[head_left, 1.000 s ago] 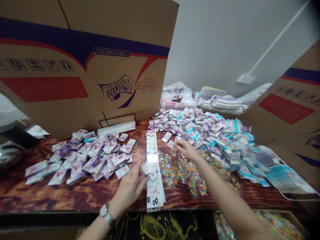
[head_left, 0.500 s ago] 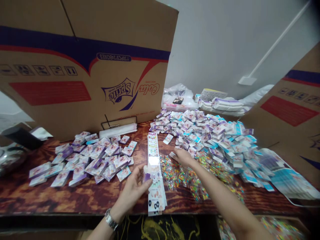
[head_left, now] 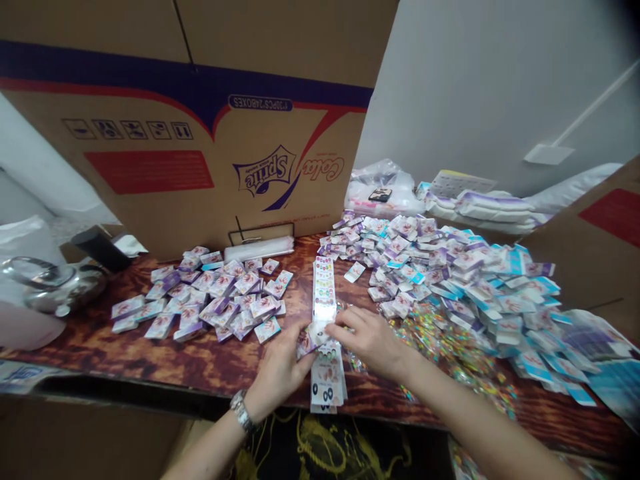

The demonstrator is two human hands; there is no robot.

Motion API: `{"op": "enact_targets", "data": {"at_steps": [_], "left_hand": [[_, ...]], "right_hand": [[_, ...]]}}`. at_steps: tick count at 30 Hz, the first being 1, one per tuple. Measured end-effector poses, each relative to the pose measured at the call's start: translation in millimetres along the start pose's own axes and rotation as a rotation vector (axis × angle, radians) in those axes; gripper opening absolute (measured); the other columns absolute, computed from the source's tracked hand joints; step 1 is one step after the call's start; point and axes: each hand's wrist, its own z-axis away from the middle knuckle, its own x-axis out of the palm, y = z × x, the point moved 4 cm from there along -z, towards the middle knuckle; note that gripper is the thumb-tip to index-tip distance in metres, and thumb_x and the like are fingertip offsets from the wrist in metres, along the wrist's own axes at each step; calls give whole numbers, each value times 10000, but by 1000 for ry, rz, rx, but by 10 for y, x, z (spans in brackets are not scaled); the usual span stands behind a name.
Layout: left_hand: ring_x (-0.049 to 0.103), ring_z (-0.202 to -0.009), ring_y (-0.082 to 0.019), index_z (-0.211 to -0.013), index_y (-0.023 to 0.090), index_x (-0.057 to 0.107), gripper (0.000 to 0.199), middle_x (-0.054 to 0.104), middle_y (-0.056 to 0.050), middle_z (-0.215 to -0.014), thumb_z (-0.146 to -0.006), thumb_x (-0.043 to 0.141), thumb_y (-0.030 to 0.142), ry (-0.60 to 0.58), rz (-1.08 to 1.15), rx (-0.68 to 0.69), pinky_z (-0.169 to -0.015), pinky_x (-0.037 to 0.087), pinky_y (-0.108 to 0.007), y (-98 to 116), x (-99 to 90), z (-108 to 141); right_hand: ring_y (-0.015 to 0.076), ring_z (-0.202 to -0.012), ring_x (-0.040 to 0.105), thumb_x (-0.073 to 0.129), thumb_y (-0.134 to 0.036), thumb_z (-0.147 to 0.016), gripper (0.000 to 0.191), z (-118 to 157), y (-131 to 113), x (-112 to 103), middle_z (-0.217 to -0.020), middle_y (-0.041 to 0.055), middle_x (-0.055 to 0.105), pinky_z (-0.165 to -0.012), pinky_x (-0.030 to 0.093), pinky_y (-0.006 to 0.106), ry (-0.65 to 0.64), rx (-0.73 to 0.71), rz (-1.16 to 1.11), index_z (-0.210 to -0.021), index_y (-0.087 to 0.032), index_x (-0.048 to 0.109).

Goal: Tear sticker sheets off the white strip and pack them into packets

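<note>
My left hand point(head_left: 284, 360), with a watch at its wrist, holds a small purple-and-white box point(head_left: 306, 341) between thumb and fingers. Fingers pinched, my right hand point(head_left: 367, 337) meets the left one at the box's open end; what its fingertips grip is too small to tell. Both hands are over a stack of long printed strips point(head_left: 325, 283) lying lengthwise on the table. Small colourful packets point(head_left: 440, 340) lie to the right, partly under my right forearm. One box point(head_left: 355, 271) lies apart, just right of the strips.
Small boxes form a pile point(head_left: 215, 293) on the left and a larger pile point(head_left: 450, 267) on the right. A big cardboard carton point(head_left: 200, 167) stands behind, another carton point(head_left: 595, 247) at right. A metal kettle point(head_left: 65, 287) sits far left, plastic bags point(head_left: 383, 190) at the back.
My right hand has moved left from beside the big pile to the box in my left hand. The view has turned slightly right to left, so the scene appears shifted rightward.
</note>
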Motion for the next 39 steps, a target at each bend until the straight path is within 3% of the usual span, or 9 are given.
{"op": "enact_targets", "data": {"at_steps": [5, 10, 17, 20, 24, 30, 34, 39], "left_hand": [[583, -1024, -239, -1222, 199, 447, 472, 603, -97, -1132, -766, 551, 143, -44, -4, 62, -883, 465, -410, 76, -6, -3], [603, -996, -240, -1207, 188, 472, 478, 627, -98, -1104, -742, 576, 152, -39, -13, 30, -872, 477, -397, 109, -8, -11], [545, -1057, -233, -1228, 181, 419, 439, 571, -113, -1141, -800, 496, 120, 49, -70, 112, -900, 457, -407, 152, 12, 20], [535, -1056, -229, -1227, 187, 407, 452, 560, -111, -1123, -790, 463, 83, 90, -64, 144, -903, 455, -403, 175, 32, 25], [529, -1055, -236, -1245, 181, 377, 486, 542, -122, -1128, -777, 436, 66, 101, -52, 150, -899, 456, -410, 197, 38, 33], [518, -1075, -237, -1266, 206, 363, 489, 534, -111, -1156, -799, 456, 91, 93, -24, 135, -909, 452, -407, 252, 9, 36], [533, -1052, -220, -1201, 212, 410, 420, 549, -98, -1126, -803, 467, 90, 78, 0, 180, -890, 462, -373, 276, 47, 48], [521, -1096, -221, -1205, 196, 394, 451, 544, -106, -1158, -780, 464, 62, 113, -69, 220, -923, 445, -364, 238, 74, 75]], "right_hand": [[170, -699, 538, 417, -85, -895, 220, -25, -144, -26, -801, 63, 625, -609, 426, 304, 31, -230, 134, -933, -177, 613], [166, -728, 558, 411, -97, -901, 218, 17, -209, 34, -818, 67, 628, -647, 463, 304, 34, -272, -6, -939, -185, 607], [184, -917, 567, 381, -72, -879, 278, 53, -188, 117, -973, 94, 617, -793, 503, 312, 29, 45, -307, -1098, -159, 528], [176, -889, 581, 387, -66, -863, 274, 41, -231, 101, -930, 70, 619, -779, 508, 314, 105, 162, -458, -1079, -189, 504], [192, -878, 583, 440, -95, -845, 238, 25, -255, 58, -928, 71, 625, -771, 501, 338, 129, 271, -497, -1049, -196, 508], [225, -1162, 439, 481, -173, -883, 216, 71, -139, 44, -1049, 83, 588, -957, 406, 409, 92, 377, -592, -1094, -212, 503], [202, -1037, 519, 455, -173, -902, 148, 81, -140, 83, -1006, 70, 573, -882, 456, 366, 118, 430, -653, -1024, -220, 523], [217, -996, 542, 506, -187, -862, 289, 80, -180, 138, -1060, 92, 556, -843, 472, 363, 236, 535, -627, -1147, -216, 468]]}}
